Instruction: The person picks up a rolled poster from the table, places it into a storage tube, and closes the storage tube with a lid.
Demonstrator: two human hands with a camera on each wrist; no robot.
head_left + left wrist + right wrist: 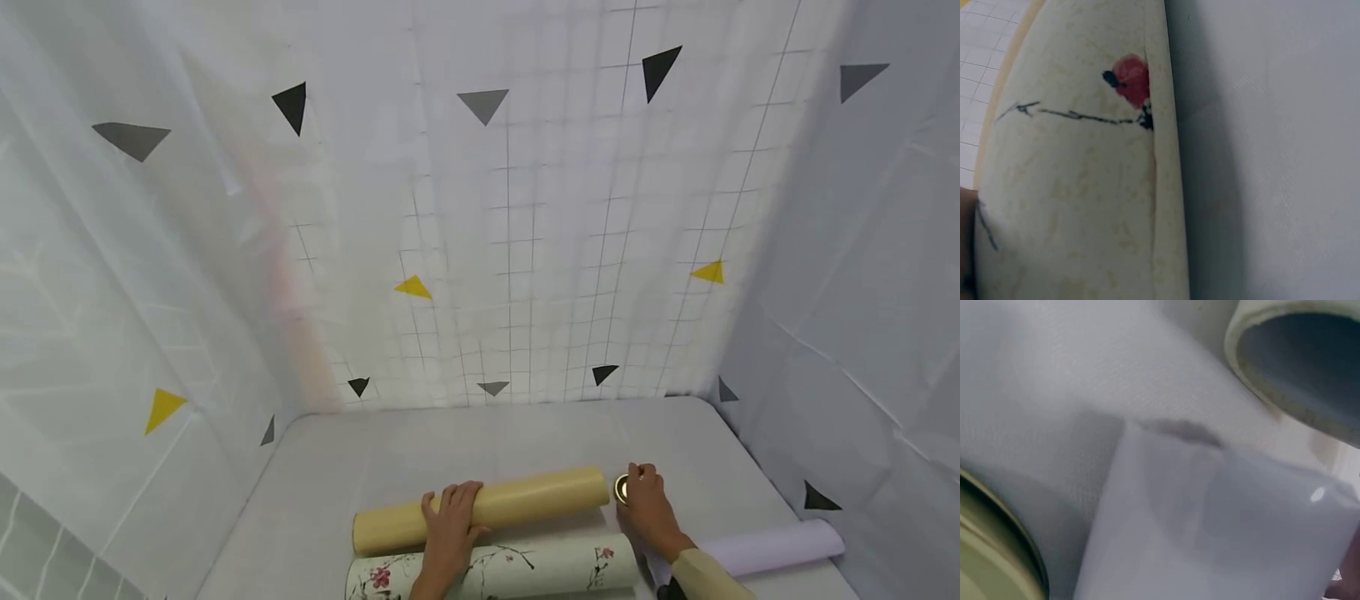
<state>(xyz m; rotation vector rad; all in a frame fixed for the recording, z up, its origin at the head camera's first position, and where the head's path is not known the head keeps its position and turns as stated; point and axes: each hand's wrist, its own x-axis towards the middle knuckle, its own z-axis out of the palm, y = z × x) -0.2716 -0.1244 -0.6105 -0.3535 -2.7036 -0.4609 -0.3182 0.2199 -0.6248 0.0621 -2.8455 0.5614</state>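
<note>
In the head view a yellow roll (540, 498) lies slantwise across the table. My left hand (450, 533) grips it near its middle, fingers over the top and thumb on the near side. Just nearer lies a pale roll printed with blossoms (562, 565), partly covered by the left wrist; its surface fills much of the left wrist view. Past the yellow roll's right end, my right hand (649, 508) holds a round, gold-rimmed thing (621, 490) with a pale centre. A curved golden-green rim (1007, 550) shows at lower left in the right wrist view.
A lavender roll (780, 548) lies at the right, partly behind the right forearm. The blossom roll's hollow end (1297, 362) shows in the right wrist view, near a pale, glossy sheet-like end (1210, 519). White sheeting with triangles and grid lines (510, 208) walls the table (465, 442).
</note>
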